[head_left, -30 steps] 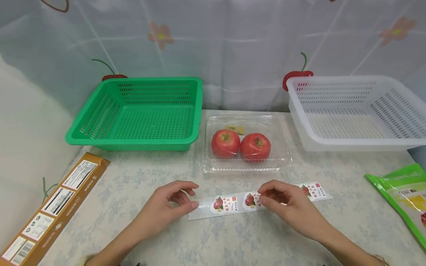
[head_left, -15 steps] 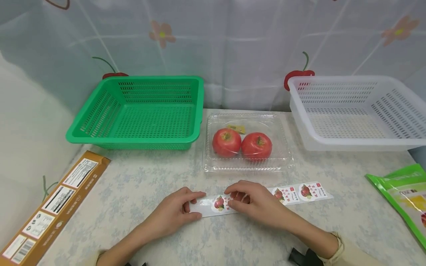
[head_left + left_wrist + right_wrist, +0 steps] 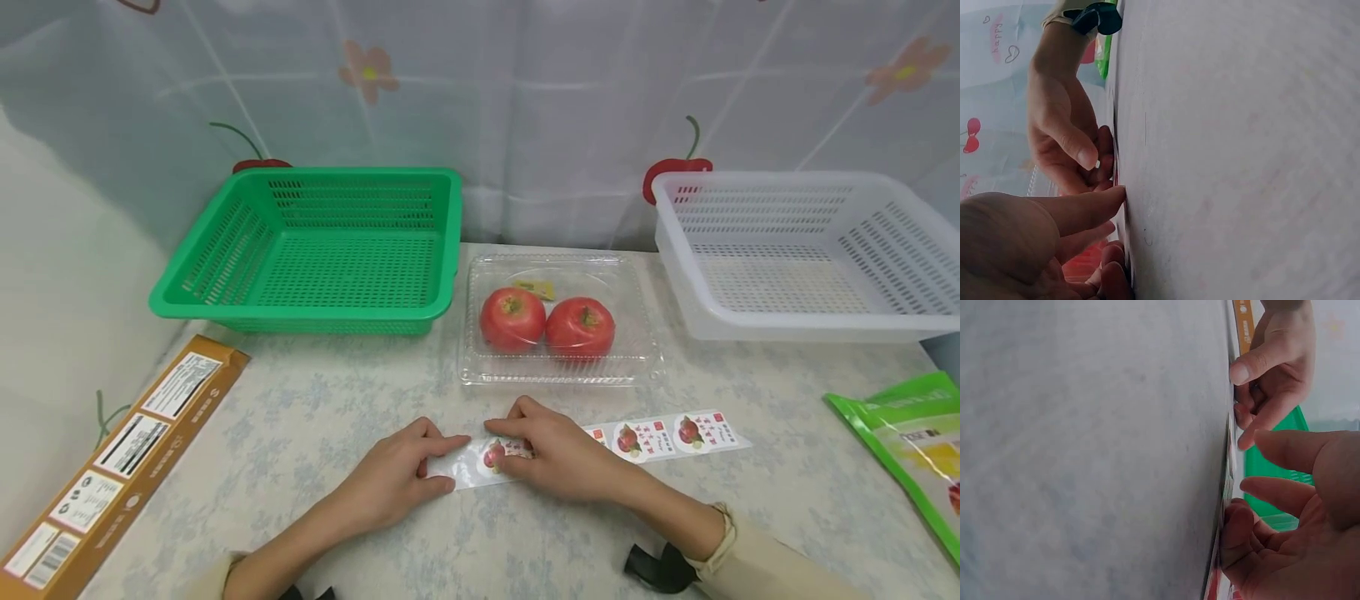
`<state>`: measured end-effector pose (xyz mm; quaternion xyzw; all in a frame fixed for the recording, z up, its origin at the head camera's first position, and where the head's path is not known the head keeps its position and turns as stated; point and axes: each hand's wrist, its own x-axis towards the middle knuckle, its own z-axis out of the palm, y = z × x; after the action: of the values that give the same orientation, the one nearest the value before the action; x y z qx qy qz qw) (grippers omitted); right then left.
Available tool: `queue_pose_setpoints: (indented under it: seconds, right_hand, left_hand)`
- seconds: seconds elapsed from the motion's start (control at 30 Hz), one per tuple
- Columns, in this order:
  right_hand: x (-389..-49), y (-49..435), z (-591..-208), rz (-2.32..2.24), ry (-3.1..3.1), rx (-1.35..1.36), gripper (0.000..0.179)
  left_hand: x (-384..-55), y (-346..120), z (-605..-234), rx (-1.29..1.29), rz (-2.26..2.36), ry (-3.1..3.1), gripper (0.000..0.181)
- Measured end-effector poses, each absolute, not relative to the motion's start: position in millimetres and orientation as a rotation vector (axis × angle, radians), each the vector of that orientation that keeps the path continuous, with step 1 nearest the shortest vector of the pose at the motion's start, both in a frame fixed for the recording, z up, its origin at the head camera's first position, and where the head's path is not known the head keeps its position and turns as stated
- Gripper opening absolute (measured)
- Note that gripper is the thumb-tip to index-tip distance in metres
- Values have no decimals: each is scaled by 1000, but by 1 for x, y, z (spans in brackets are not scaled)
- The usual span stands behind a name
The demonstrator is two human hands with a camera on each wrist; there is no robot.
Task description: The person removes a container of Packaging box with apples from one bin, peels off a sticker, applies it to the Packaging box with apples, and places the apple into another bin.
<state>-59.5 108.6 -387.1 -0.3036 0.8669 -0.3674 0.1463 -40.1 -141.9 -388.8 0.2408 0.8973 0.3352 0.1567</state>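
Note:
A strip of white backing paper (image 3: 467,472) bearing oval apple-print stickers (image 3: 637,439) lies flat on the table. At its left end is my left hand (image 3: 390,475), thumb and index finger apart and touching the strip; its other fingers are bent beneath. My right hand (image 3: 558,457) rests over the strip, with thumb and index finger apart beside the leftmost sticker (image 3: 493,456). In the right wrist view, the bent lower fingers of the right hand (image 3: 1297,531) rest on the strip. Whether either hand pinches a sticker edge is hidden.
Behind the strip sits a clear lidded plastic box (image 3: 633,342) with two red apples (image 3: 512,319) inside. A green basket (image 3: 300,312) stands back left, a white basket (image 3: 825,325) back right. A brown long box (image 3: 123,471) lies left, a green-edged bag (image 3: 911,442) right.
My right hand has slid left along the strip, nearer the left hand, uncovering stickers on the right. My left hand has moved slightly right onto the strip's left end.

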Motion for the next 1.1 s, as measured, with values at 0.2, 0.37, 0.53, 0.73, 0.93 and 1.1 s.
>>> queue_pose_setpoints:
  seconds: [0.2,0.37,0.53,0.73,0.93,1.1]
  right_hand:
    - [-59,108,-391,-1061,2531,-918,32]
    - [-60,110,-391,-1137,2481,-858,23]
    - [-60,113,-393,-1235,2420,-781,15]
    - [-60,112,-392,-1197,2434,-786,32]
    - [-60,109,-389,-1166,2453,-790,33]
    - [-60,108,-391,-1187,2460,-777,16]
  left_hand:
    - [-40,-141,-389,696,954,2585,47]
    - [-40,-140,-388,690,943,2581,47]
    - [-41,-140,-388,679,930,2575,47]
    - [-41,-140,-388,680,927,2576,47]
    - [-41,-139,-387,666,927,2576,48]
    - [-41,-140,-386,659,935,2563,47]
